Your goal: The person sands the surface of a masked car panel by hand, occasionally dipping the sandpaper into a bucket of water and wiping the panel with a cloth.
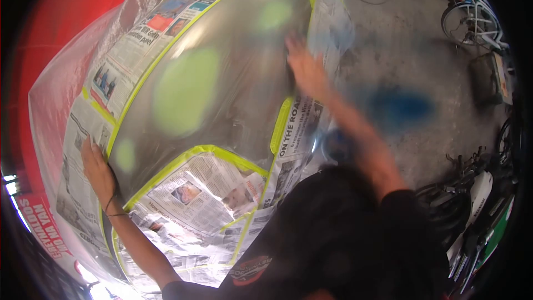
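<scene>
A curved, dull grey vehicle body panel (239,78) with pale green patches (187,90) fills the middle of the view. Yellow-green masking tape (219,153) borders it, holding down newspaper (191,194). My left hand (98,171) rests flat at the left edge, fingers stretched over the newspaper there. Over by the panel's right edge, my right hand (305,66) is smeared by motion, its fingertips at the grey surface beside the taped paper. I cannot tell whether it holds something.
Clear plastic sheeting (61,94) drapes the left side, in front of a red surface (66,16). Grey concrete floor (388,50) lies to the right. Bicycle parts (472,16) and a white-and-black motorcycle (478,194) stand along the right edge. A blurred blue thing (405,105) is near my right forearm.
</scene>
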Motion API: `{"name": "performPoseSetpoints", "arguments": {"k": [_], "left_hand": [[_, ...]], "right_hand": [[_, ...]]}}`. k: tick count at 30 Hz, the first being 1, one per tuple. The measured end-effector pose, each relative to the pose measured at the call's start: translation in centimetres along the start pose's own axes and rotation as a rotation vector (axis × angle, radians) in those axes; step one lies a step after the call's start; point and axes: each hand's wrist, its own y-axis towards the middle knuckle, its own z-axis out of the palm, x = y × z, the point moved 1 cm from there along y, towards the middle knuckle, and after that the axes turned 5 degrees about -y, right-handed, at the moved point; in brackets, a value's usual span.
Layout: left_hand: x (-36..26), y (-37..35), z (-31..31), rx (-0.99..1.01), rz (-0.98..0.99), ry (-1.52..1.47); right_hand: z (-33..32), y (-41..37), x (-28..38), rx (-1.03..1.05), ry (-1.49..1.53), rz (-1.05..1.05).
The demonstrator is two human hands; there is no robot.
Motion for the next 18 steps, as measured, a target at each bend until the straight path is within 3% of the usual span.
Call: {"name": "performPoseSetpoints", "arguments": {"k": [1, 3, 6, 8, 11, 13, 15, 18], "left_hand": [[-0.6, 0.0, -0.2, -0.007, -0.004, 0.005], [-1.0, 0.2, -0.3, -0.019, -0.003, 0.009], [-0.6, 0.2, -0.2, -0.040, 0.038, -0.023], [-0.6, 0.4, -0.4, -0.028, 0.074, 0.015], [0.0, 0.5, -0.4, -0.015, 0.058, 0.035], [-0.4, 0.5, -0.4, -0.010, 0.030, 0.031], [-0.6, 0.3, -0.4, -0.007, -0.005, 0.024], [-0.9, 0.1, -0.3, -0.010, -0.068, 0.000]], "right_hand": [[0.2, 4.1, -3.3, -0.004, -0.055, -0.003], [-1.1, 7.3, -3.7, -0.015, -0.110, -0.007], [-1.4, 4.4, -0.4, 0.086, 0.009, 0.209], [-1.7, -1.0, 3.3, 0.163, -0.017, 0.178], [-3.3, -0.5, 3.0, 0.245, -0.042, 0.193], [-2.8, 5.0, -2.0, 0.147, -0.085, 0.156], [-4.5, 9.8, -4.3, 0.128, 0.105, 0.226], [-4.2, 7.3, -2.7, 0.111, 0.058, 0.222]]}}
